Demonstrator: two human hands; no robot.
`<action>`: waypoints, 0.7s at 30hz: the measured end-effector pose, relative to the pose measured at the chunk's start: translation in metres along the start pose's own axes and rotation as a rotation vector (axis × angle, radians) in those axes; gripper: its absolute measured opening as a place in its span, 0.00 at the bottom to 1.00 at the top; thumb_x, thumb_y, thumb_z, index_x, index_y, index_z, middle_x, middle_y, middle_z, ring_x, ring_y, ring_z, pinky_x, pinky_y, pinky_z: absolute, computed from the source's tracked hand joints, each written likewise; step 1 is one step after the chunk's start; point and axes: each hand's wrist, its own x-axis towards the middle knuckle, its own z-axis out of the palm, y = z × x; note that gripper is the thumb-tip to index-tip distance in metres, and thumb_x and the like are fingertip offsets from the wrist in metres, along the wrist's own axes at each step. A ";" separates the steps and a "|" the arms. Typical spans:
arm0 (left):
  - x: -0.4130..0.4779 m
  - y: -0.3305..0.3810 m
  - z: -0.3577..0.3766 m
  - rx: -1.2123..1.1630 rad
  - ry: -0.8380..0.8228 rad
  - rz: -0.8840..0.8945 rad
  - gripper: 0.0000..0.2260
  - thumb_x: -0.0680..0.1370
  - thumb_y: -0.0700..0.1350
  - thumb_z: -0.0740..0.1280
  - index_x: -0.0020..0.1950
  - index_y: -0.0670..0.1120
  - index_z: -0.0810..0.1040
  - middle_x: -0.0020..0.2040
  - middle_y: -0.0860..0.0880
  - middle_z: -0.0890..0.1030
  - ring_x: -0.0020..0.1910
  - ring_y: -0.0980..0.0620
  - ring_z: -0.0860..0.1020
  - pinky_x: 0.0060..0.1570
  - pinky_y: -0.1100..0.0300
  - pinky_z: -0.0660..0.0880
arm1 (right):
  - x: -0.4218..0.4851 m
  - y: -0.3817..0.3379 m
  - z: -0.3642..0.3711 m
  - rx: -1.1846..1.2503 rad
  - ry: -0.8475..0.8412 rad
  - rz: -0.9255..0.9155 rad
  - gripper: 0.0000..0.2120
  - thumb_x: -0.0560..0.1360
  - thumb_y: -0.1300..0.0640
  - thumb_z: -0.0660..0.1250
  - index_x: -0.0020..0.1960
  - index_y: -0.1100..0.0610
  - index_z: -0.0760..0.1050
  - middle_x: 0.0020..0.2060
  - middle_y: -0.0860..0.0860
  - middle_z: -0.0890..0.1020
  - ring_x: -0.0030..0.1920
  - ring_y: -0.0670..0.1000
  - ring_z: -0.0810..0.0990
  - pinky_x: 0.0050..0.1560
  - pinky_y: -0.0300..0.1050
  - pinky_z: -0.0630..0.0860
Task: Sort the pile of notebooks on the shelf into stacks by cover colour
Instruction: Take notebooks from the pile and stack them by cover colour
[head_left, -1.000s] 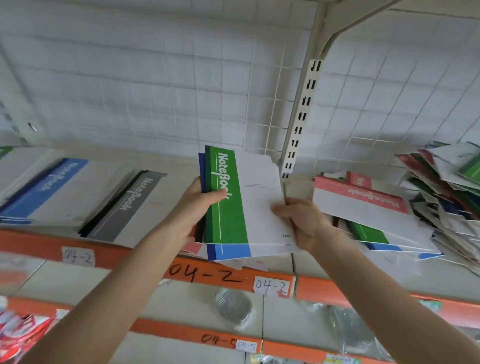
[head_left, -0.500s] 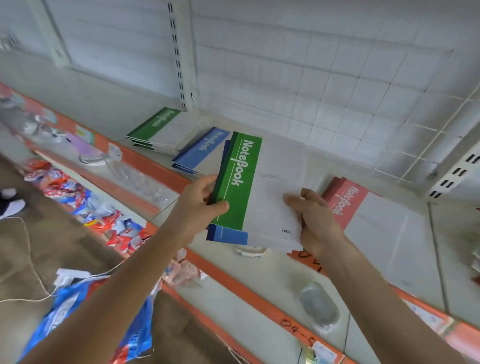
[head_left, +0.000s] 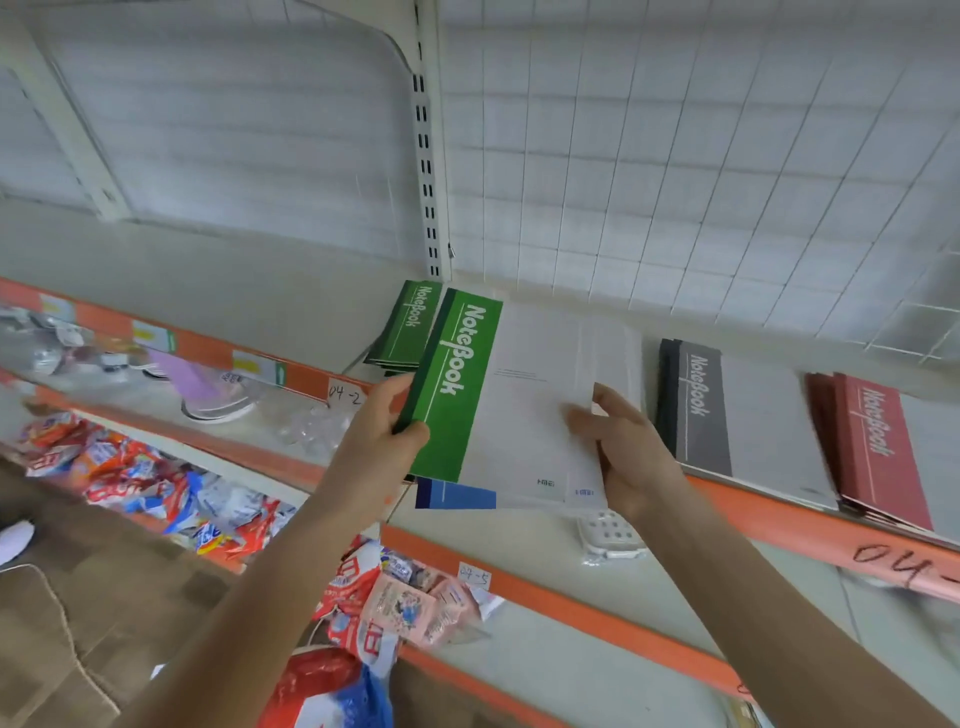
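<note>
2-handed hold on a bundle above the shelf (head_left: 234, 291) edge: green notebook (head_left: 457, 384) on top, blue notebook (head_left: 454, 496) beneath. Fingers of left hand (head_left: 376, 447) curled round the spine side, fingers of right hand (head_left: 636, 462) pinching the white side. Behind on the shelf, green stack (head_left: 408, 325); rightward, grey stack (head_left: 696, 410), red stack (head_left: 872, 441).

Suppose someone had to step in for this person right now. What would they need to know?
Left hand: grips a green-striped white notebook at its spine, with a blue-striped notebook under it.
Right hand: holds their opposite edge.
Done: a green-striped stack, a grey-striped stack and a red-striped stack lie on the cream shelf.
Left: probably lay the green one on the green-striped stack just behind it, then place the blue one. The unsorted pile is out of view.
</note>
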 end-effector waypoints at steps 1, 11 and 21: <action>0.008 0.001 -0.003 0.001 0.011 0.009 0.23 0.78 0.31 0.59 0.66 0.55 0.66 0.51 0.56 0.78 0.47 0.56 0.78 0.45 0.60 0.76 | 0.005 -0.002 0.004 -0.017 0.020 -0.015 0.14 0.77 0.70 0.59 0.59 0.59 0.73 0.43 0.55 0.83 0.36 0.53 0.83 0.31 0.46 0.80; 0.112 0.012 -0.015 0.329 0.139 0.132 0.20 0.74 0.39 0.70 0.66 0.44 0.74 0.55 0.51 0.76 0.40 0.58 0.73 0.37 0.71 0.66 | 0.065 -0.050 -0.003 -0.137 0.182 -0.161 0.12 0.78 0.69 0.60 0.58 0.57 0.72 0.43 0.54 0.81 0.40 0.55 0.80 0.32 0.48 0.81; 0.164 -0.015 0.001 1.276 0.166 0.122 0.18 0.80 0.55 0.55 0.66 0.49 0.71 0.68 0.43 0.64 0.67 0.42 0.61 0.60 0.47 0.67 | 0.110 -0.076 -0.024 -0.267 0.212 -0.212 0.12 0.78 0.69 0.59 0.48 0.53 0.73 0.41 0.54 0.81 0.38 0.55 0.81 0.34 0.49 0.80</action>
